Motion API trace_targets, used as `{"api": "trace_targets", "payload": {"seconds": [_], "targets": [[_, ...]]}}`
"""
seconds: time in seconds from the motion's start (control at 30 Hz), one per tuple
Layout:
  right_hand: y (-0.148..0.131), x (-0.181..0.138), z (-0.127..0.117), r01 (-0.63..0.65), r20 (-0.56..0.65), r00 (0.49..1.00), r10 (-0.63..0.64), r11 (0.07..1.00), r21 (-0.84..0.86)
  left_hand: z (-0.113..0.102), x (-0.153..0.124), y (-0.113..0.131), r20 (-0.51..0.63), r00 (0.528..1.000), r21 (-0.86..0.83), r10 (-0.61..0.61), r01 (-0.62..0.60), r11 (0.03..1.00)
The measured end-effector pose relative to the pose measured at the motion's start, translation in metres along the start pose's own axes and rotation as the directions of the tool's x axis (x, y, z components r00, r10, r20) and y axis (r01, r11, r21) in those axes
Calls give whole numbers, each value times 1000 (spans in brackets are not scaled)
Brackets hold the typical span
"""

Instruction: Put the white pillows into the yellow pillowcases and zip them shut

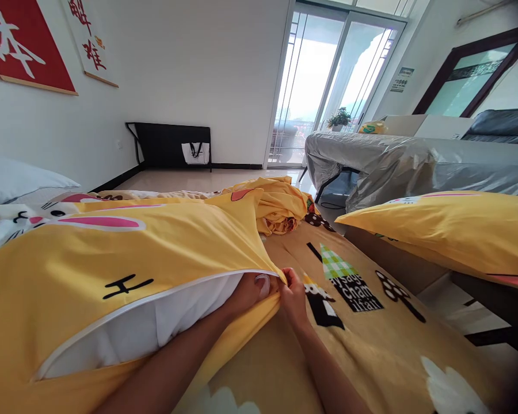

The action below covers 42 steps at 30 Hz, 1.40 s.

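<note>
A yellow pillowcase [185, 247] printed with a rabbit lies across the bed in front of me, its long white-edged opening facing me. White filling [168, 313], apparently a pillow, shows inside. My left hand [252, 290] reaches into the right end of the opening, fingers curled around a white corner of the pillow; the fabric partly hides them. Just beside it, my right hand [293, 296] pinches the pillowcase's edge at the corner from outside.
The bed has a tan printed sheet [259, 356]. Bunched yellow bedding [280, 201] lies behind the pillowcase, and a white pillow [21, 175] at far left. A yellow pillow [453, 230] rests at right beside the bed. Beyond stands a plastic-covered table [397, 155].
</note>
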State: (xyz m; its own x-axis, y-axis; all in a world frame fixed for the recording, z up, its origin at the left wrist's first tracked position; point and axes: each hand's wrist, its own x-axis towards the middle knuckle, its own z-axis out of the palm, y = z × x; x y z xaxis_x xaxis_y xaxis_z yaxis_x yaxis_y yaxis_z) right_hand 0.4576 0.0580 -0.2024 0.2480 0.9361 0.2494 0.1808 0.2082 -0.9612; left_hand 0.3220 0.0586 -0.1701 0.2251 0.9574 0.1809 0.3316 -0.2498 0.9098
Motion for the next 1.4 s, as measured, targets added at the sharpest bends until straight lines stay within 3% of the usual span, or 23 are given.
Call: {"api": "trace_targets", "payload": {"seconds": [0.17, 0.37, 0.57, 0.83, 1.03, 1.4], "targets": [[2, -1, 1, -2, -8, 1000, 2, 1000, 9, -3, -1, 6, 178, 973, -9, 144, -145, 989], [-1, -3, 1, -17, -6, 1000, 17, 999, -28, -3, 1, -3, 282, 944, -30, 170, -168, 985], [-7, -3, -1, 23, 0, 1000, -23, 999, -39, 1, 1, -10, 219, 966, -77, 136, -122, 990], [-7, -3, -1, 45, 21, 999, -45, 999, 7, 1, 7, -9, 283, 954, -72, 104, -87, 994], [-6, -4, -1, 20, 35, 999, -22, 999, 39, 13, 11, -17, 199, 979, -59, 46, -35, 998], [-10, -4, -2, 37, 44, 998, -38, 999, 15, 10, 3, 4, 76, 997, -183, 22, -8, 983]]}}
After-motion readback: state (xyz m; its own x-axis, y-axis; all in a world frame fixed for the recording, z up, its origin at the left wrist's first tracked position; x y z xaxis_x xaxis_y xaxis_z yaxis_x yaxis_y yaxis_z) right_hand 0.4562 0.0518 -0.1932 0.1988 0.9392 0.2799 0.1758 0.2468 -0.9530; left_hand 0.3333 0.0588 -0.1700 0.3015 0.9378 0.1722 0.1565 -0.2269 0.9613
